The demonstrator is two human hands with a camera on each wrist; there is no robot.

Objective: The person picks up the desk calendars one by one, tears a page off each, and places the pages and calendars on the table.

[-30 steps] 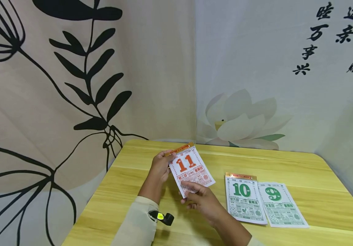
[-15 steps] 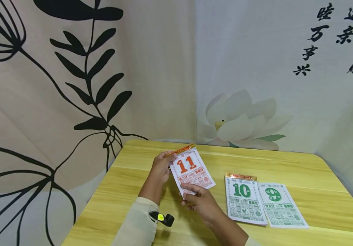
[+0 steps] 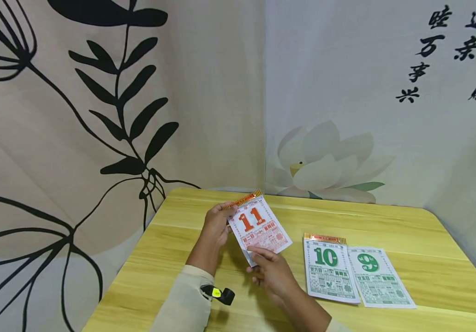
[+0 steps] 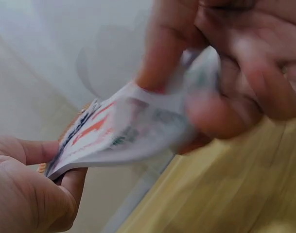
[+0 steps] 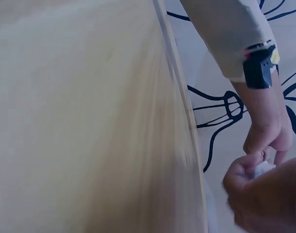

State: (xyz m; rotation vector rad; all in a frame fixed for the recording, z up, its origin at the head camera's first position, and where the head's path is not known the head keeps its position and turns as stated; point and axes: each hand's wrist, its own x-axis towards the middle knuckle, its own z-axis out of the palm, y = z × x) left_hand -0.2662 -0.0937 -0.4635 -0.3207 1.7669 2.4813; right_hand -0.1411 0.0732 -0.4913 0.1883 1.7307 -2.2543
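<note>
A small tear-off calendar pad (image 3: 258, 227) with a red "11" on its top page is held above the wooden table (image 3: 420, 230). My left hand (image 3: 216, 227) grips its top left corner by the orange binding. My right hand (image 3: 269, 269) pinches the bottom edge of the top page. In the left wrist view the calendar pad (image 4: 118, 133) bends between my left hand (image 4: 31, 194) and my right hand (image 4: 235, 77). The right wrist view shows my right hand (image 5: 267, 194) blurred beside my left hand (image 5: 267, 133).
Two torn pages lie flat on the table to the right: a green "10" page (image 3: 329, 267) and a green "9" page (image 3: 377, 276). Printed fabric hangs behind the table on the left (image 3: 97, 115) and at the back (image 3: 366, 92).
The pad has tilted slightly and its top edge has risen a little. My right hand has shifted a bit right along the bottom edge. Both hands keep their hold.
</note>
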